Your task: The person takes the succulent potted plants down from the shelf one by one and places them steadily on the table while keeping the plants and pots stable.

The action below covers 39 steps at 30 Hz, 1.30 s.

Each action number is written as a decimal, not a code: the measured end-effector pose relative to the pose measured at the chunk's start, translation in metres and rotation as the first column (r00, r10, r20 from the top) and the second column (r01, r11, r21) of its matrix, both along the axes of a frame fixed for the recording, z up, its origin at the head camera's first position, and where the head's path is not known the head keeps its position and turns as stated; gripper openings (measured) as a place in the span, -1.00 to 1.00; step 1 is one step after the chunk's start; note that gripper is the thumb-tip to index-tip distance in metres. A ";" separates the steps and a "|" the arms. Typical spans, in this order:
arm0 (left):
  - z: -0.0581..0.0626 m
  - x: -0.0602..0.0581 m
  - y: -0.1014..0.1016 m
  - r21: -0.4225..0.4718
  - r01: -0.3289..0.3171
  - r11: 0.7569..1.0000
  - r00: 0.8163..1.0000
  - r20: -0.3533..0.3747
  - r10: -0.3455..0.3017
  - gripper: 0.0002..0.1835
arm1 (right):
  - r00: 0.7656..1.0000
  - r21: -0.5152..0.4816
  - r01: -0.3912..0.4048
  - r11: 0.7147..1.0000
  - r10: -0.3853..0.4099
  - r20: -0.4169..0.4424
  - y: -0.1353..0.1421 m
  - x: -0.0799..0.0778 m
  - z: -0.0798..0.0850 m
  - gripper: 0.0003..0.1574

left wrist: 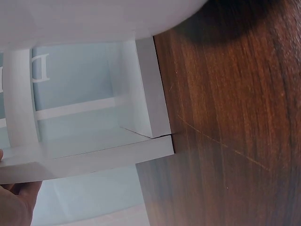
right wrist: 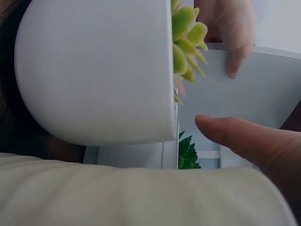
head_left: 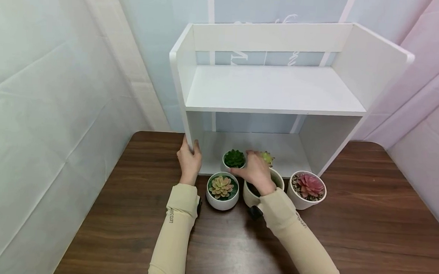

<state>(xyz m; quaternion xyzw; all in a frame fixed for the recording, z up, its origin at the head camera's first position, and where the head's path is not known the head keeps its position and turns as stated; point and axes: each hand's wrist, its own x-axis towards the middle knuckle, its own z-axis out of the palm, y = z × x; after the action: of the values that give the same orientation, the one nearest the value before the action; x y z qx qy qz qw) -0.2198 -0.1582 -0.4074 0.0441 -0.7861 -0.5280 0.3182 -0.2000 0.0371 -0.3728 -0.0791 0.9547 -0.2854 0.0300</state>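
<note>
My left hand grips the front edge of the left side panel of a white shelf unit, low near the table. My right hand reaches over a cream pot, thumb pointing toward the small white pot with a dark green succulent. In the right wrist view that thumb is extended, touching nothing. A yellow-green plant shows just past the hand, partly hidden by it. Between my wrists stands a round white pot with a peach-coloured succulent.
To the right, a white pot holds a red succulent over pebbles, near the unit's right panel. The upper shelf board overhangs the lower compartment. Everything stands on a dark wooden table, with pale cloth around it.
</note>
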 end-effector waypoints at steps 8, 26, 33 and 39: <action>-0.001 -0.001 0.001 -0.020 -0.012 1.000 1.000 -0.011 0.012 -0.61 | 0.999 0.109 0.002 0.994 0.003 -0.043 -0.005 -0.002 -0.002 0.05; -0.003 -0.001 -0.001 -0.015 -0.009 1.000 1.000 -0.025 0.008 -0.61 | 1.000 0.181 0.028 0.983 -0.026 -0.014 -0.015 -0.012 -0.001 -0.25; -0.003 -0.001 -0.001 -0.027 -0.019 0.999 1.000 -0.019 0.018 -0.61 | 0.999 0.187 0.041 0.982 -0.041 -0.004 -0.016 -0.014 -0.004 -0.27; -0.003 -0.001 0.000 -0.018 0.000 1.000 1.000 -0.018 0.000 -0.59 | 0.999 0.180 0.046 0.983 -0.050 0.015 -0.015 -0.014 -0.003 -0.23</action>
<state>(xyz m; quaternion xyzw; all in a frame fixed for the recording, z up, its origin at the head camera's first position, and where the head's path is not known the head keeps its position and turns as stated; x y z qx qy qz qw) -0.2211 -0.1586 -0.4102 0.0365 -0.7880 -0.5212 0.3258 -0.2137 0.0220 -0.3757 -0.0504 0.9778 -0.1995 0.0394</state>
